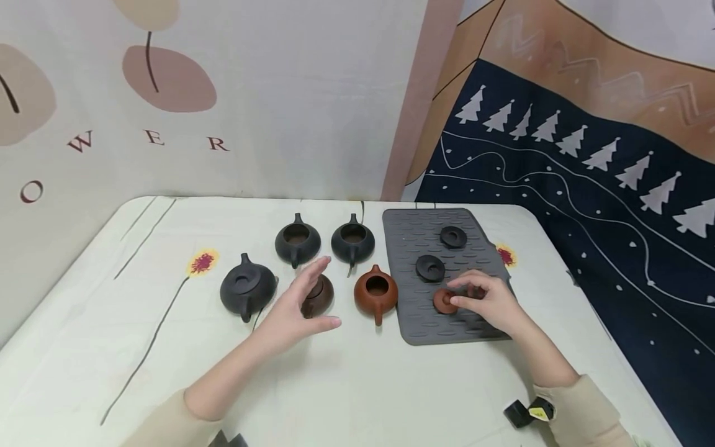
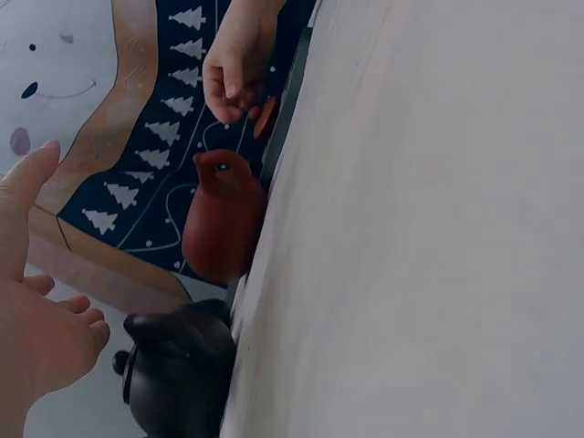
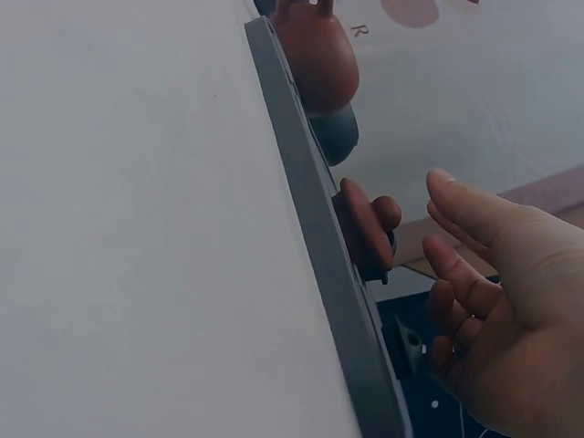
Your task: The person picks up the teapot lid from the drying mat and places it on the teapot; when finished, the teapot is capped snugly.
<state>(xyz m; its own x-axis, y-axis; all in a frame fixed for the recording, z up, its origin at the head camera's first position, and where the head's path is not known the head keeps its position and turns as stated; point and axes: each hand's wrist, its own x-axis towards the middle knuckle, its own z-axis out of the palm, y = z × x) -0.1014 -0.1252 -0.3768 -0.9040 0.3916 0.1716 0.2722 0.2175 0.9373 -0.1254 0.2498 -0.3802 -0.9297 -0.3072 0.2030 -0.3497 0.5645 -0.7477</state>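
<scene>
My right hand (image 1: 494, 303) hovers by a reddish-brown teapot lid (image 1: 443, 302), which lies knob up on the grey mat. A gap shows between its fingers and the knob in the right wrist view. Left of the mat stands the reddish-brown teapot (image 1: 377, 297), its top uncovered. My left hand (image 1: 287, 316) is spread in the air, thumb apart from the fingers, and partly hides a dark brown lidded teapot (image 1: 320, 299). That lidded teapot (image 2: 182, 374) stands below the hand in the left wrist view. Nothing is held in either hand.
Two uncovered black teapots (image 1: 298, 241) stand at the back, and a black lidded teapot (image 1: 247, 288) at the left. Two black lids (image 1: 431, 268) lie on the grey mat (image 1: 410, 323). Small black objects (image 1: 519, 414) sit by the right sleeve. A patterned cloth (image 1: 313, 124) hangs behind the table.
</scene>
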